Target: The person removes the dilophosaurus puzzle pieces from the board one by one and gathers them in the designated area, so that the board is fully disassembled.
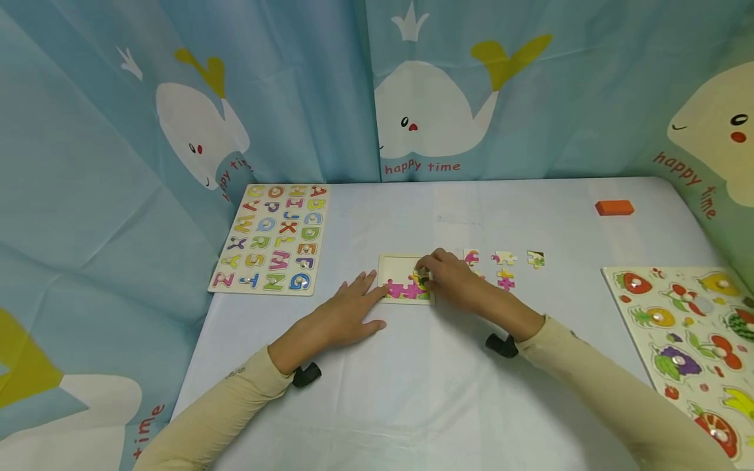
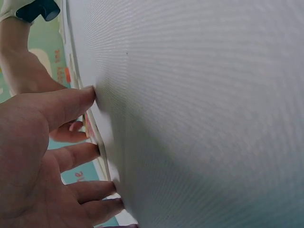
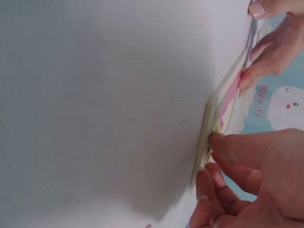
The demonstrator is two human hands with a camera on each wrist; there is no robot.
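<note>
A small wooden puzzle tray (image 1: 398,267) lies mid-table, its upper part bare and pink puzzle pieces (image 1: 402,290) lining its lower side. At its right end my right hand (image 1: 452,278) pinches a yellow-green puzzle piece (image 1: 422,280) between thumb and fingers, low over the tray; the fingers partly hide it. In the right wrist view the thumb (image 3: 237,146) is right at the tray's edge. My left hand (image 1: 347,311) lies flat with spread fingers, the index fingertip on the tray's lower left corner. In the left wrist view its straight fingers (image 2: 78,154) rest along the table and tray.
Several loose puzzle pieces (image 1: 505,281) lie right of the tray, some partly behind the right hand. An alphabet board (image 1: 271,239) is at the back left, a fruit board (image 1: 642,340) at the right edge. An orange block (image 1: 614,208) sits at the back right. Curtains (image 1: 330,98) surround the table.
</note>
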